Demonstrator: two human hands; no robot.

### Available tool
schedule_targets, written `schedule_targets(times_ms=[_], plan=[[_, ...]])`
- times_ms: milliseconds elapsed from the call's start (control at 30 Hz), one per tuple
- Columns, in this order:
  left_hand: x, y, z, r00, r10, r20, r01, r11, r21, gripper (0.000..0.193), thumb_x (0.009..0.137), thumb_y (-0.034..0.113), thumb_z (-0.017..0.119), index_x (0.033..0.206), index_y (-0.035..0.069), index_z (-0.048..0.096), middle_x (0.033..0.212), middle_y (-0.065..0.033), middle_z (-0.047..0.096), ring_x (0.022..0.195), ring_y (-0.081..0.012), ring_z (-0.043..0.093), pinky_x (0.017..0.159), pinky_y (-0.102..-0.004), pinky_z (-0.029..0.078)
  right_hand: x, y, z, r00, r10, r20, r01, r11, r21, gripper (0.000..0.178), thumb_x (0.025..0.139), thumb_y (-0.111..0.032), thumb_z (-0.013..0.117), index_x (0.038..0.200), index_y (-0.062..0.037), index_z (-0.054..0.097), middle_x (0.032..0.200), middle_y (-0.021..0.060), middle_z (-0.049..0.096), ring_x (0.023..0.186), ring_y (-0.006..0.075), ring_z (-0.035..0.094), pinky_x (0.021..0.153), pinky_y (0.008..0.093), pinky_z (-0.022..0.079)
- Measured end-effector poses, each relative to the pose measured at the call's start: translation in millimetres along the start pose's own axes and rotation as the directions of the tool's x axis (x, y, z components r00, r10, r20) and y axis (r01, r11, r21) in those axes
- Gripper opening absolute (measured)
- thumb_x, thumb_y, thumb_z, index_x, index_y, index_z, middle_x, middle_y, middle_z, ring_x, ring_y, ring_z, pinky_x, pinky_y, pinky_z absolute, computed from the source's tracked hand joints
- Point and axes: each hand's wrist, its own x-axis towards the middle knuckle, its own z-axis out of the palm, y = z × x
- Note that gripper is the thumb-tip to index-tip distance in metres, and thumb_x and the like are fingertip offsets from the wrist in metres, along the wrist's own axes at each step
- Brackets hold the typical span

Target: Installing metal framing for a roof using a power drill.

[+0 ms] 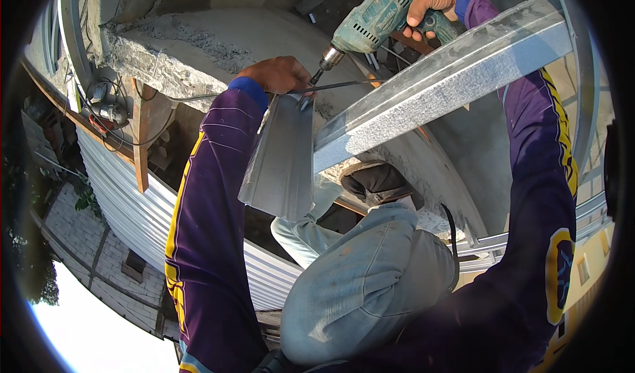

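My right hand [430, 5] is wrapped round the grip of a teal power drill [374, 17], at the upper right. The drill points down and left, its metal chuck [331, 58] close to my left fingertips. My left hand [281, 75] is closed at the upper end of a short grey metal channel [281, 161], which hangs down toward me. The fingertips are beside the drill bit; exactly what they pinch there is partly hidden. A long galvanized metal beam [443, 75] slants from the channel up to the right, between my two arms.
Below my hands are my bent knee [364, 274] and dark shoe [376, 181] by a rough concrete edge [172, 65]. A corded power tool [109, 111] lies on the left ledge, beside a wooden post [141, 141]. Corrugated metal sheeting [126, 187] stretches below, with a drop toward a paved area.
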Motion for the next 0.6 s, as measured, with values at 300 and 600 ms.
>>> schedule_targets(times_ms=[300, 600], plan=[[-3.8, 6.9, -1.6, 1.000, 0.012, -0.002, -0.012, 1.000, 0.002, 0.024, 0.084, 0.032, 0.072, 0.102, 0.020, 0.080, 0.110, -0.0065, 0.075, 0.107, -0.0232, 0.065, 0.096, -0.0382, 0.046, -4.6, 4.2, -4.2, 1.000, 0.006, -0.010, -0.006, 1.000, -0.002, 0.042, 0.072, -0.006, 0.072, 0.113, 0.0058, 0.064, 0.080, 0.0165, 0.067, 0.064, 0.0206, 0.066, 0.046, 0.0327, 0.053], [-55.6, -29.3, 4.4, 0.984, -0.171, -0.059, 0.168, 0.985, -0.048, 0.023, 0.085, 0.026, 0.072, 0.104, 0.015, 0.079, 0.105, -0.0072, 0.075, 0.096, -0.0194, 0.067, 0.086, -0.0357, 0.050, 74.6, -20.6, 23.4, 0.978, -0.119, 0.172, 0.111, 0.992, 0.055, 0.043, 0.072, -0.007, 0.074, 0.111, 0.0072, 0.063, 0.072, 0.0160, 0.064, 0.059, 0.0190, 0.063, 0.044, 0.0318, 0.051]])
